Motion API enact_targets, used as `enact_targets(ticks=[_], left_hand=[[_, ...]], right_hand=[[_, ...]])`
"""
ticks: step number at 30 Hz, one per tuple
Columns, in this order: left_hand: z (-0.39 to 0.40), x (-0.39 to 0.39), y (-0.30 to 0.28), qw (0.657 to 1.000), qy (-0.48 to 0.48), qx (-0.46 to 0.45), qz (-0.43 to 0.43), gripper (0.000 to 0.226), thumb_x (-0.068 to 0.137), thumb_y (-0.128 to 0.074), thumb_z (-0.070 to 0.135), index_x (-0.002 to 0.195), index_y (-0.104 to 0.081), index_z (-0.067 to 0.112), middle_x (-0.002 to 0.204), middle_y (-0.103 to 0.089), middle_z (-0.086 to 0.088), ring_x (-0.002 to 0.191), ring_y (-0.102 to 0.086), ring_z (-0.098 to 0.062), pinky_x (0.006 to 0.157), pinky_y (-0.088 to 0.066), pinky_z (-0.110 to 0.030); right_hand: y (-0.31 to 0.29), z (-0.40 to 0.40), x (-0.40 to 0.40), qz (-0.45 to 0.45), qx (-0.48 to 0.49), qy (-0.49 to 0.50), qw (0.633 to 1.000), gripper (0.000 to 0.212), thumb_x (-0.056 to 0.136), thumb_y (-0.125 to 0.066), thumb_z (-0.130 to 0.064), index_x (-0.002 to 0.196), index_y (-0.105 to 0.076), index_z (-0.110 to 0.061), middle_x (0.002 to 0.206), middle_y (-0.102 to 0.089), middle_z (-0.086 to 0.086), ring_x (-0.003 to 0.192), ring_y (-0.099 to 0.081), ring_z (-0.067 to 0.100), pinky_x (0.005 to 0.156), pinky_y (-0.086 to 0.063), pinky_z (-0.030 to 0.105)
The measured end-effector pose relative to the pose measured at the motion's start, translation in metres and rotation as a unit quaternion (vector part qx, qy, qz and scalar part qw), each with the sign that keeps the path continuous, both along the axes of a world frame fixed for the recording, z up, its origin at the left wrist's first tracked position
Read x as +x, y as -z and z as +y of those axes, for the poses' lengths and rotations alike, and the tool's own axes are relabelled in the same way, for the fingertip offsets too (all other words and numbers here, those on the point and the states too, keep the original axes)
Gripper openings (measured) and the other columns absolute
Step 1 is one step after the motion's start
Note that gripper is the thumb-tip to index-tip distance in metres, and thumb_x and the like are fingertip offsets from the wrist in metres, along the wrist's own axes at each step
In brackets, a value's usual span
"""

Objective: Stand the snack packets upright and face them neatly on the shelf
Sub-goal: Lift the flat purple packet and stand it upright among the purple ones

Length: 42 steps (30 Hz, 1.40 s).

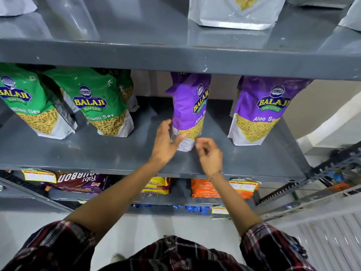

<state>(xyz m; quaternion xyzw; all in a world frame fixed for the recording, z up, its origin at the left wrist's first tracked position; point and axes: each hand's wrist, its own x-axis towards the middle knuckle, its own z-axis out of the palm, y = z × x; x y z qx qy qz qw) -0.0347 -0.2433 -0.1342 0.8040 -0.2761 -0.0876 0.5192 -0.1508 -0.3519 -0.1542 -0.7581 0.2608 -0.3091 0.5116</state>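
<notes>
I find the work centred on the middle purple Aloo Sev packet (190, 110), standing upright on the grey steel shelf (117, 153) but turned — its printed face angles off to the right instead of square to the aisle. My left hand (166, 141) is open, fingers spread, thumb and palm against the lower left edge of that packet near its white base. My right hand (210, 153) sits just beside the packet's lower right corner, fingers loosely curled; it grips nothing, and I cannot tell whether a fingertip touches the base.

The right-hand purple Aloo Sev packet (261, 112) stands upright and faces front, well apart from the middle one. The two green Ratlami Sev packets (101, 106) to the left also stand, leaning a little, with more packets behind them.

Recommendation for the step in hand: rotate the packet from the base, not the top — the gusset carries the weight, and a push high up would likely tip it. I would hold the left edge steady, draw the right corner forward until the logo reads flat, then line its front edge up with the neighbour's. Press lightly; the film pouch will dent.
</notes>
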Motion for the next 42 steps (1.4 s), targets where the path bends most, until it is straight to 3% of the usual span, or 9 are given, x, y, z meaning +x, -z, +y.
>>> enact_targets(ticks=[4, 7, 10, 15, 17, 20, 29, 34, 42], left_hand=[[0.003, 0.024, -0.002, 0.998, 0.046, -0.02, 0.041, 0.046, 0.087, -0.062, 0.026, 0.129, -0.044, 0.018, 0.124, -0.062, -0.005, 0.104, -0.059, -0.014, 0.088, -0.051, -0.027], [0.003, 0.05, 0.0, 0.995, 0.098, -0.002, 0.025, 0.051, 0.089, -0.052, 0.039, 0.136, -0.039, 0.026, 0.13, -0.059, 0.003, 0.119, -0.056, -0.014, 0.105, -0.044, -0.04], [-0.004, 0.077, 0.012, 0.993, 0.114, 0.026, 0.012, 0.057, 0.087, -0.043, 0.049, 0.14, -0.029, 0.032, 0.141, -0.048, 0.006, 0.132, -0.046, -0.018, 0.111, -0.036, -0.05], [-0.019, 0.091, 0.032, 0.981, 0.157, 0.105, 0.052, 0.104, 0.058, -0.079, 0.027, 0.14, -0.016, 0.04, 0.136, -0.051, 0.01, 0.122, -0.055, -0.016, 0.096, -0.051, -0.05], [-0.021, 0.085, 0.039, 0.976, 0.174, 0.114, 0.067, 0.124, 0.05, -0.089, 0.033, 0.141, -0.006, 0.041, 0.143, -0.042, 0.008, 0.128, -0.049, -0.015, 0.099, -0.05, -0.046], [-0.019, 0.069, 0.031, 0.98, 0.15, 0.109, 0.072, 0.117, 0.054, -0.087, 0.049, 0.142, -0.012, 0.035, 0.142, -0.046, 0.007, 0.126, -0.049, -0.013, 0.101, -0.047, -0.039], [0.018, 0.024, 0.024, 0.981, 0.148, 0.096, 0.083, 0.1, 0.067, -0.082, 0.032, 0.143, -0.018, 0.023, 0.135, -0.056, 0.0, 0.118, -0.056, -0.017, 0.097, -0.049, -0.032], [0.041, 0.002, 0.03, 0.98, 0.133, 0.129, 0.069, 0.099, 0.064, -0.083, 0.037, 0.141, -0.024, 0.02, 0.13, -0.06, -0.002, 0.116, -0.058, -0.021, 0.097, -0.049, -0.036], [0.054, -0.016, 0.029, 0.979, 0.142, 0.12, 0.082, 0.089, 0.07, -0.081, 0.031, 0.139, -0.025, 0.02, 0.135, -0.056, -0.005, 0.12, -0.056, -0.023, 0.099, -0.05, -0.04]], right_hand=[[-0.004, -0.05, 0.004, 0.052, 0.065, -0.039, 0.996, 0.065, 0.072, -0.076, -0.01, 0.126, -0.04, -0.008, 0.13, -0.048, 0.009, 0.115, -0.048, 0.018, 0.093, -0.044, 0.02], [0.001, -0.079, 0.017, 0.152, 0.022, -0.132, 0.979, 0.112, 0.06, -0.085, -0.027, 0.143, -0.012, -0.012, 0.153, -0.021, 0.006, 0.137, -0.024, 0.014, 0.114, -0.025, 0.035], [0.0, -0.089, 0.035, 0.17, 0.002, -0.151, 0.974, 0.132, 0.042, -0.085, -0.052, 0.143, -0.007, -0.02, 0.155, -0.02, 0.005, 0.141, -0.022, 0.016, 0.117, -0.024, 0.039], [0.003, -0.09, 0.053, 0.173, 0.051, -0.176, 0.968, 0.109, 0.046, -0.091, -0.034, 0.132, -0.025, -0.021, 0.137, -0.046, 0.003, 0.124, -0.047, 0.018, 0.108, -0.04, 0.047], [0.01, -0.089, 0.055, 0.164, 0.065, -0.168, 0.97, 0.105, 0.038, -0.091, -0.044, 0.124, -0.034, -0.028, 0.129, -0.056, 0.002, 0.118, -0.054, 0.02, 0.101, -0.047, 0.05], [0.011, -0.082, 0.049, 0.15, 0.065, -0.133, 0.978, 0.095, 0.034, -0.089, -0.048, 0.114, -0.039, -0.034, 0.123, -0.06, 0.003, 0.112, -0.058, 0.022, 0.094, -0.052, 0.05], [0.002, -0.037, 0.0, 0.16, 0.063, -0.097, 0.98, 0.078, 0.052, -0.089, -0.026, 0.113, -0.041, -0.019, 0.123, -0.06, 0.009, 0.109, -0.06, 0.024, 0.093, -0.053, 0.039], [0.005, -0.02, -0.026, 0.168, 0.069, -0.105, 0.978, 0.074, 0.051, -0.089, -0.022, 0.105, -0.039, -0.026, 0.117, -0.06, 0.004, 0.11, -0.06, 0.026, 0.095, -0.051, 0.05], [0.001, 0.004, -0.042, 0.163, 0.066, -0.085, 0.981, 0.073, 0.056, -0.087, -0.013, 0.111, -0.039, -0.023, 0.12, -0.06, 0.006, 0.111, -0.059, 0.026, 0.094, -0.052, 0.049]])
